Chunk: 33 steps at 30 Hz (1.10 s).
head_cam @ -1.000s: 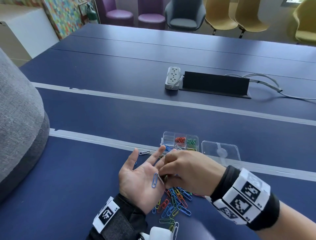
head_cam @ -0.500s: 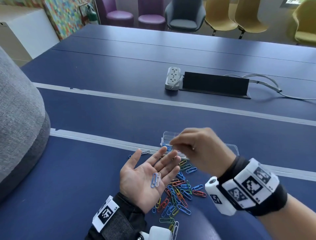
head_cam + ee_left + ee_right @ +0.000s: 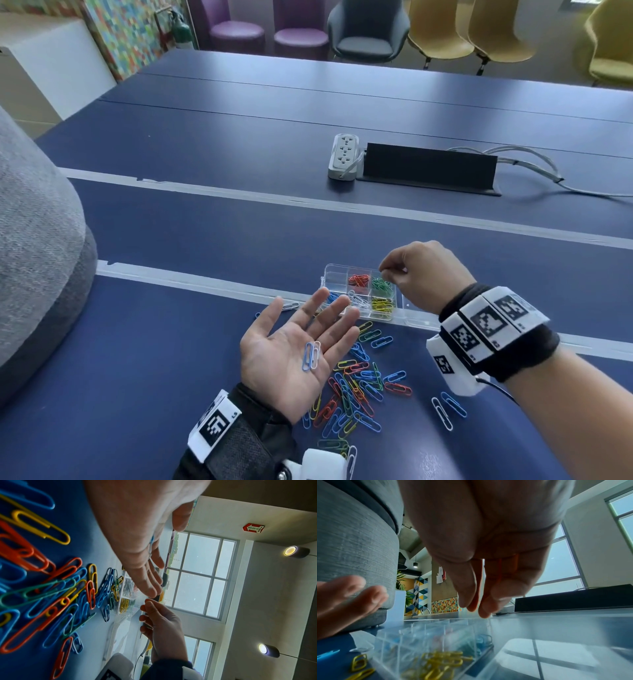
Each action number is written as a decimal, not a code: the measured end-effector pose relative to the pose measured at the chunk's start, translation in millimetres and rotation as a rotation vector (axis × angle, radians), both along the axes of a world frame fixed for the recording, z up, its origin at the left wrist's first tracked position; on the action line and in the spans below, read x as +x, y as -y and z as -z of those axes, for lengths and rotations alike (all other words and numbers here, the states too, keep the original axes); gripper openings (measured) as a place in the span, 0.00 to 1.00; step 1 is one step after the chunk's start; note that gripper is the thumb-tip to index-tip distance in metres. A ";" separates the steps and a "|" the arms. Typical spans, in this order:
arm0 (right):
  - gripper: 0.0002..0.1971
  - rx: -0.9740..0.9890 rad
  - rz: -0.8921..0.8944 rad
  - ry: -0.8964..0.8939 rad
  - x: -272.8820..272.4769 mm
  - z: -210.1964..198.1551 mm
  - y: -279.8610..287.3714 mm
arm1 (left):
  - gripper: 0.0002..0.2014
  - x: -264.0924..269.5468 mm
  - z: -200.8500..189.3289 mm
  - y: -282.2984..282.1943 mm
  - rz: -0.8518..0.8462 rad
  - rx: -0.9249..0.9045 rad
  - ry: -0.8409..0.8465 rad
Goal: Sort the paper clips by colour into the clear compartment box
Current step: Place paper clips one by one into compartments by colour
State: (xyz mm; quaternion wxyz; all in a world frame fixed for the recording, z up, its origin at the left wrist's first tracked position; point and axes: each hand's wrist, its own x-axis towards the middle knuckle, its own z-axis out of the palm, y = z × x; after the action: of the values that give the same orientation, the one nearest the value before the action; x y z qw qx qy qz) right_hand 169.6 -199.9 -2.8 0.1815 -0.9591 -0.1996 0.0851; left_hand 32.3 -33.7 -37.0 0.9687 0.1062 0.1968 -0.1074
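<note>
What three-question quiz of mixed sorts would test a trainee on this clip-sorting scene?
1. True or false: the left hand lies palm up with two clips on it.
2. In the box, which colour fills the compartment just beyond the yellow clips? A red, B green, C blue.
3. Which hand hovers over the box?

Key: 1 true. 2 B, the green clips. 3 the right hand.

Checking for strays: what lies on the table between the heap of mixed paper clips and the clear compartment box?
In the head view, a few loose clips, yellow, green and blue, lie between the heap and the clear compartment box.
</note>
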 end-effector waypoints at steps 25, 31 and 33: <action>0.04 0.150 -0.829 0.100 -72.7 -3.6 -28.9 | 0.30 -2.2 -3.9 5.8 0.053 0.021 0.006; 0.04 0.248 -0.831 0.081 -70.0 -6.4 -26.7 | 0.26 1.5 6.3 6.6 0.092 0.122 -0.042; 0.05 0.304 -0.737 0.063 -61.1 -11.2 -24.7 | 0.23 2.2 7.2 5.1 0.077 0.120 -0.040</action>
State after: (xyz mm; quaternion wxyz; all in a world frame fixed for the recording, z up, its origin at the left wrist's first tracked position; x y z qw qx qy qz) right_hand 108.5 -175.2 8.5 0.2724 -0.7877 -0.5461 0.0846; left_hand 34.5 -38.8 -44.3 0.9516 0.1694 0.2182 -0.1345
